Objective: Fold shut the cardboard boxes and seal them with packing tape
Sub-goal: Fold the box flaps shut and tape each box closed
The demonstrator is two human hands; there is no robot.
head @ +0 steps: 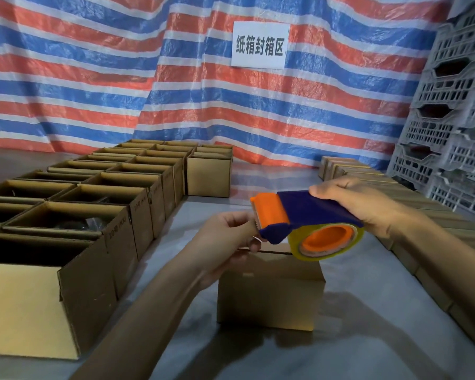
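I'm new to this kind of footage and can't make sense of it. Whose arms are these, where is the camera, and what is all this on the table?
There is no machine here. One camera sits on a person's head and looks forward and down, so the two bare arms reaching in from below are that person's own. The right hand grips a blue and orange tape dispenser loaded with a roll of clear packing tape. The left hand pinches at the dispenser's toothed front, apparently the loose tape end. Just under them, on the grey table, stands a cardboard box with its flaps folded shut. Rows of open boxes stand to the left. Closed boxes line the right, with grey plastic crates stacked behind them.
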